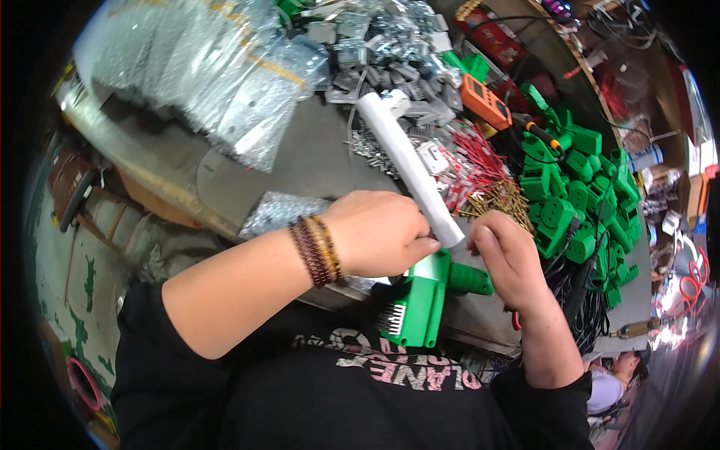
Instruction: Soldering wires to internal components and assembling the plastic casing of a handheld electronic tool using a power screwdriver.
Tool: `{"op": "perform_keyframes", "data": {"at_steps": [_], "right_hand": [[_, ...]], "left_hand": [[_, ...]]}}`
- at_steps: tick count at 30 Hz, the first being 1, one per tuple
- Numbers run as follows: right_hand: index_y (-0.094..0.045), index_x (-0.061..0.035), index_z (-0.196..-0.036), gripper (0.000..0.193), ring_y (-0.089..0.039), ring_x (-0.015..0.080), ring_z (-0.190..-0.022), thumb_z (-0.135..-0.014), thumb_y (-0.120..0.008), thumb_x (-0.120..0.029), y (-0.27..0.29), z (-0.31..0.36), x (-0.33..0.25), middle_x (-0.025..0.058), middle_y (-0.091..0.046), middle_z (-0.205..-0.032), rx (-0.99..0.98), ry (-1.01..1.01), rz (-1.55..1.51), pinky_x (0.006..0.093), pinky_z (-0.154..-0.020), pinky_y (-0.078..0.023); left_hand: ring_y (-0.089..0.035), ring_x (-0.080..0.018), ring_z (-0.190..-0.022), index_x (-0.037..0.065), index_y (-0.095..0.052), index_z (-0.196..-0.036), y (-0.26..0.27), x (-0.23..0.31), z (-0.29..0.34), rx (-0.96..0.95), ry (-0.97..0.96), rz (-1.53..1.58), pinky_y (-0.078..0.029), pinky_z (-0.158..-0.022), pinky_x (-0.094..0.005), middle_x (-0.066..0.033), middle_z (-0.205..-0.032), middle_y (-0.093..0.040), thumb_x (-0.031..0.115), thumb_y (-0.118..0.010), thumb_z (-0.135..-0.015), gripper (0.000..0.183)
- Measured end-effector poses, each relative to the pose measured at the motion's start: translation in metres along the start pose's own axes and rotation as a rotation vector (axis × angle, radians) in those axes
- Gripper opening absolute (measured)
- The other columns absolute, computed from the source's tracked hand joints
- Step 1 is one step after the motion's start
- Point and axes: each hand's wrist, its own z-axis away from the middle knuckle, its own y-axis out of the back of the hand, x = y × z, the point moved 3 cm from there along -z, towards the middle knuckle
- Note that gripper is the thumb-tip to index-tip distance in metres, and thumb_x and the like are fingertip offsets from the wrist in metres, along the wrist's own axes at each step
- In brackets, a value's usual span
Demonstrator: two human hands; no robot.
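Note:
My left hand (379,232), with beaded bracelets at the wrist, is closed above a green plastic housing (421,304). Its fingers curl away from view, so whatever they hold is hidden. The housing has a row of light slots on one side and a round green handle (470,279) sticking out to the right. Beyond that handle my right hand (511,259) is closed too, fingertips pinched together toward the left hand. Nothing I can name shows between them. A long white roll or tube (411,169) lies slantwise, its near end between my two hands.
Bubble-wrapped packs (217,82) cover the far left of the table (232,187). Metal brackets (401,82), red wires (480,157) and brass-coloured screws (506,199) are heaped ahead. An orange meter (485,101) and piled green housings (581,195) lie right. A person (607,386) is in the right background.

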Motion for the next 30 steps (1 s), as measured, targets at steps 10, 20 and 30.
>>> {"op": "perform_keyframes", "data": {"at_steps": [10,20,30], "right_hand": [[-0.062,-0.0009,-0.091,0.037,-0.063,0.0481,-0.075,-0.103,-0.047,-0.033,-0.03,0.018,0.041,0.0268,-0.065,-0.076,-0.21,-0.211,0.093,0.056,-0.07,-0.051],[-0.069,-0.0038,-0.091,0.014,-0.064,0.0336,-0.077,-0.091,-0.066,-0.018,0.075,0.065,0.088,0.0145,-0.064,-0.081,0.494,-0.067,0.16,0.0428,-0.068,-0.052],[-0.074,-0.0132,-0.09,0.02,-0.065,0.026,-0.085,-0.074,-0.065,-0.005,0.039,0.078,0.112,0.0048,-0.058,-0.087,0.061,-0.014,0.462,0.0391,-0.068,-0.052]], "left_hand": [[-0.06,-0.0344,-0.081,0.004,-0.072,-0.106,0.001,0.001,-0.005,0.065,-0.236,0.039,-0.048,-0.071,-0.0427,-0.014,-0.08,-0.059,0.022,-0.056,-0.099,0.026],[-0.063,-0.0368,-0.093,0.003,-0.069,-0.105,-0.01,0.073,-0.035,0.07,-0.299,-0.224,-0.051,-0.083,-0.0462,-0.0171,-0.101,-0.067,0.009,-0.061,-0.09,0.017],[-0.066,-0.037,-0.084,0.005,-0.069,-0.084,-0.081,0.091,-0.151,-0.094,-0.15,-0.447,-0.054,-0.075,-0.0471,-0.0172,-0.084,-0.067,0.022,-0.066,-0.082,0.017]]}}
